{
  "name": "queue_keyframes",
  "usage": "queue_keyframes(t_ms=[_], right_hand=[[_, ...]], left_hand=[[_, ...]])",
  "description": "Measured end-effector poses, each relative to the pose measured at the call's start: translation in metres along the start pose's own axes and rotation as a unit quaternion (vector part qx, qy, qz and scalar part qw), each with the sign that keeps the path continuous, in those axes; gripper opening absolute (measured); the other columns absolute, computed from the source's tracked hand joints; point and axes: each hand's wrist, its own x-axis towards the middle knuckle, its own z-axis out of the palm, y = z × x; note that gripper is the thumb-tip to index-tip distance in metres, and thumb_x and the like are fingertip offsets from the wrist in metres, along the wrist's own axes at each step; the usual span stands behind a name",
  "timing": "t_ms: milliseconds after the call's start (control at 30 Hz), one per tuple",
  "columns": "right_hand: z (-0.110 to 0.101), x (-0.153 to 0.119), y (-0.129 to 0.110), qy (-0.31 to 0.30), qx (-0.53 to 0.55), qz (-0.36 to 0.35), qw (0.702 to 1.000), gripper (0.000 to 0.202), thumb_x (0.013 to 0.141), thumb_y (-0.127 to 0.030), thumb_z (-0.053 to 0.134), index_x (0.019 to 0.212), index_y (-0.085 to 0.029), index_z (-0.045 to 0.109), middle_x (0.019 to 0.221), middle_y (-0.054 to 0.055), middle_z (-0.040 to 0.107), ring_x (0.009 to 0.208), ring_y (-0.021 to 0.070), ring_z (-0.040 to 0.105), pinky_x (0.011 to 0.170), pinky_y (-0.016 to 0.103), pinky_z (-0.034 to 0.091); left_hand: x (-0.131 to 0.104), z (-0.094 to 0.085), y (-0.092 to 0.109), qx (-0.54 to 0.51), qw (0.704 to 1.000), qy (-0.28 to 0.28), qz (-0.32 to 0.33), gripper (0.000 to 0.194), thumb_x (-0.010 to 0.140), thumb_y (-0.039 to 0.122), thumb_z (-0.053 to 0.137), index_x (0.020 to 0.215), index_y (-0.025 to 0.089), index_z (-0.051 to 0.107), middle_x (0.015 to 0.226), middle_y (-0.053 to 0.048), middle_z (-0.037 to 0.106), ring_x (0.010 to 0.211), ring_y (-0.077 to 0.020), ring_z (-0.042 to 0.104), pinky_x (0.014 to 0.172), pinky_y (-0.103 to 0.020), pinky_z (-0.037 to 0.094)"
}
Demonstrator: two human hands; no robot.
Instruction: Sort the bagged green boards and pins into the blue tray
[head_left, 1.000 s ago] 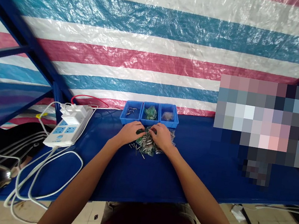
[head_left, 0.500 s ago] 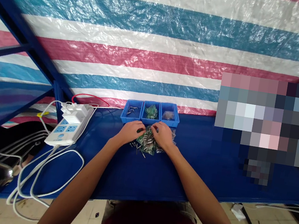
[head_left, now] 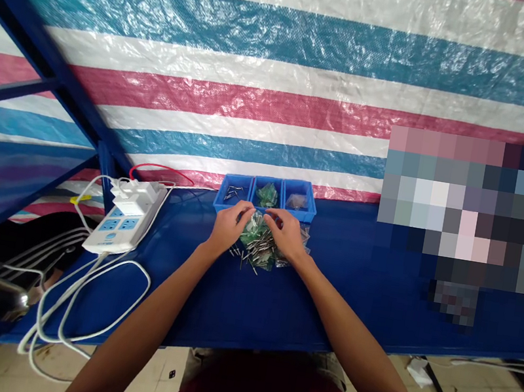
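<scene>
Our left hand [head_left: 231, 225] and right hand [head_left: 287, 233] curl narrowly beside green plastic packets [head_left: 251, 230], though we cannot tell whether either grip holds one; most slim metal fasteners [head_left: 262, 247] are left heaped among them on our worktop [head_left: 248, 313]; only a few lie in the left blue bin [head_left: 239, 182].

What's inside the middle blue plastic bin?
Crumpled green translucent plastic packaging lies in the middle blue plastic bin; anything beneath it is covered, so I cannot tell.

white power strip [head_left: 110, 242] loaded with chunky adapters [head_left: 135, 199] | white cable [head_left: 101, 261] looped kinda messily near it | striped plastic tarp [head_left: 261, 76] hung behind | white scrap [head_left: 419, 373] spotted on floor tiles [head_left: 157, 375]
</scene>
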Motion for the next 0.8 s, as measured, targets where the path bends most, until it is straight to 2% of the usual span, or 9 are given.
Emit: queue_keyframes(t_ms=[167,267,367,467,567,667,733,800], right_hand=[[0.0,0.0,-0.003,0.0,0.042,-0.009,0.999,0.025,0.087,-0.039,0.054,0.084,-0.019,0.07,0.079,0.004,0.067,0.067,0.0164,0.055,0.068,0.029,0.043],[-0.001,0.0,-0.004,0.02,0.062,-0.002,0.998,0.026,0.086,-0.039,0.054,0.079,-0.019,0.069,0.074,0.003,0.066,0.065,0.0162,0.056,0.067,0.029,0.044],[-0.002,0.001,-0.002,0.043,0.078,0.008,0.996,0.025,0.084,-0.039,0.057,0.076,-0.018,0.069,0.071,0.003,0.066,0.065,0.0167,0.057,0.067,0.029,0.045],[-0.001,0.001,0.002,0.059,0.105,0.036,0.992,0.022,0.081,-0.038,0.06,0.079,-0.018,0.07,0.074,0.004,0.069,0.066,0.0177,0.059,0.066,0.03,0.046],[-0.001,0.001,0.003,0.043,0.156,0.054,0.985,0.025,0.081,-0.036,0.06,0.094,-0.018,0.071,0.071,0.003,0.067,0.059,0.0163,0.056,0.061,0.03,0.047],[-0.006,0.0,-0.002,0.025,0.176,0.024,0.984,0.029,0.087,-0.033,0.053,0.108,-0.02,0.067,0.07,0.001,0.063,0.057,0.015,0.055,0.061,0.029,0.048],[-0.008,-0.002,-0.006,0.012,0.151,-0.018,0.988,0.026,0.088,-0.029,0.05,0.106,-0.022,0.068,0.078,0.003,0.064,0.068,0.016,0.058,0.066,0.029,0.048],[-0.009,-0.003,-0.009,-0.003,0.114,-0.055,0.992,0.022,0.088,-0.027,0.052,0.102,-0.022,0.068,0.09,0.005,0.064,0.076,0.0167,0.059,0.07,0.029,0.049]], left_hand=[[-0.003,0.005,0.008,-0.092,0.995,0.027,-0.039,0.024,0.09,0.041,0.053,0.09,0.019,0.063,0.063,0.002,0.06,0.054,-0.0116,0.053,0.059,-0.023,0.043],[-0.001,0.007,0.008,-0.18,0.98,0.001,-0.083,0.025,0.085,0.043,0.06,0.09,0.018,0.063,0.064,0.002,0.06,0.051,-0.0109,0.052,0.052,-0.022,0.042],[0.001,0.009,0.005,-0.234,0.964,-0.051,-0.113,0.027,0.078,0.043,0.067,0.084,0.016,0.064,0.063,0.001,0.06,0.048,-0.0101,0.049,0.047,-0.022,0.04],[0.003,0.009,0.003,-0.264,0.953,-0.094,-0.118,0.026,0.077,0.041,0.069,0.08,0.016,0.064,0.06,0.001,0.059,0.048,-0.0103,0.05,0.047,-0.022,0.04],[0.003,0.007,0.006,-0.295,0.943,-0.088,-0.128,0.024,0.076,0.037,0.07,0.085,0.017,0.061,0.06,0.002,0.059,0.048,-0.0103,0.052,0.049,-0.022,0.042],[0.004,0.004,0.011,-0.338,0.925,-0.064,-0.16,0.036,0.075,0.035,0.072,0.1,0.021,0.051,0.054,0.008,0.054,0.043,-0.0094,0.051,0.046,-0.02,0.041],[0.005,0.003,0.012,-0.365,0.912,-0.055,-0.177,0.042,0.075,0.037,0.073,0.103,0.023,0.045,0.05,0.011,0.049,0.038,-0.0084,0.047,0.042,-0.019,0.038],[0.005,0.002,0.012,-0.384,0.904,-0.052,-0.181,0.041,0.075,0.041,0.073,0.1,0.023,0.044,0.046,0.012,0.045,0.034,-0.0069,0.042,0.041,-0.019,0.037]])
